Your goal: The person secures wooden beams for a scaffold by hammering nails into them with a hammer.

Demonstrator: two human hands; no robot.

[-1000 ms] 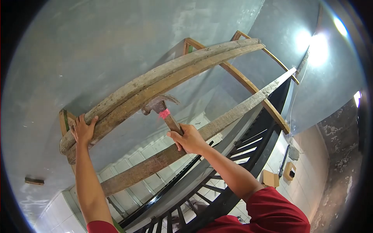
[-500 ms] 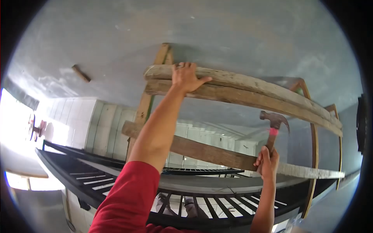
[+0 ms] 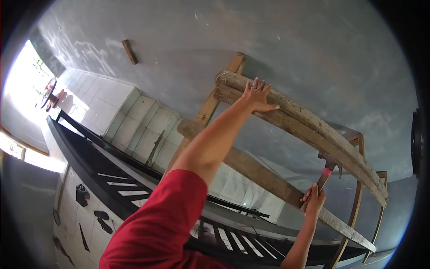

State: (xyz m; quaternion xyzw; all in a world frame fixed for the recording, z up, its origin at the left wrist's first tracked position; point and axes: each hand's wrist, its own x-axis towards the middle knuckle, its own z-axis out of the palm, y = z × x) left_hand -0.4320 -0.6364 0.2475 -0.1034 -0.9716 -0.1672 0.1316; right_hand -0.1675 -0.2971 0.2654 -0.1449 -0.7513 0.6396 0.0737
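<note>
My left hand [image 3: 258,97] lies with fingers spread on the upper pair of long wooden beams [image 3: 309,130], near their left end. My right hand [image 3: 315,201] is wrapped round the handle of a claw hammer [image 3: 325,174] with a pink band below its head. The hammer's head is up against the underside of the beams. A lower wooden plank [image 3: 255,170] runs behind my left arm and past my right hand. Upright wooden posts [image 3: 208,108] stand by the beams at the left and the right.
Black slatted metal railing [image 3: 112,179] crosses below, with white tiled steps [image 3: 150,121] beyond it. A short wood piece [image 3: 130,52] is on the grey wall [image 3: 179,31]. Dark sandals [image 3: 103,221] lie on the tiled floor at lower left. Bright windows are at the left.
The view has tilted and shifted, so the beams slope more steeply. The hammer's head has come up from the gap to the underside of the beams. My left hand stays on the beams.
</note>
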